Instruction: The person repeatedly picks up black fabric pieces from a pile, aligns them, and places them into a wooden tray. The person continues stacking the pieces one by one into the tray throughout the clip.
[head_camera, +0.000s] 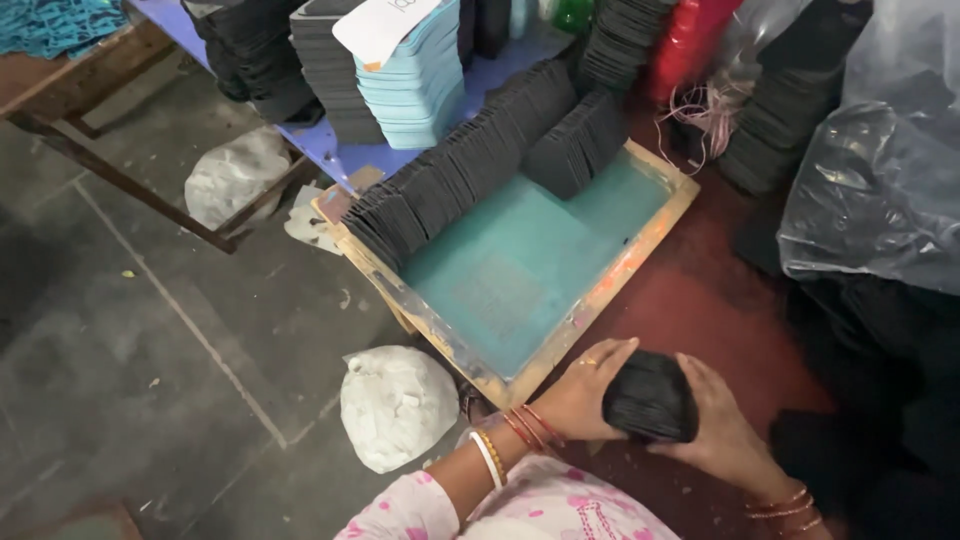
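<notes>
Head view, looking down: two bare hands clasp a thick bundle of black cards (650, 397), flat matte pieces pressed together into a rounded block. The left hand (585, 390) wraps its fingers over the bundle's left end, a ring on one finger and red, gold and white bangles at the wrist. The right hand (715, 425) cups the right end, thin bangles on that wrist too. Both hands are closed firmly around the bundle, which sits low in the centre of the view, above a dark red surface (690, 300) and just beside the near corner of a wooden frame.

The wooden frame (600, 290) is rectangular, paint-stained, with a flat teal mesh stretched inside. Along its far edge lean two long rows of black cards (460, 170), standing on edge like files. Behind them rises a stack of pale blue cards (415, 80) on a blue table. Two crumpled white plastic bags (395, 405) lie on the grey stone floor (130, 360). At right, a clear wrinkled plastic sack (880, 170) covers dark goods.
</notes>
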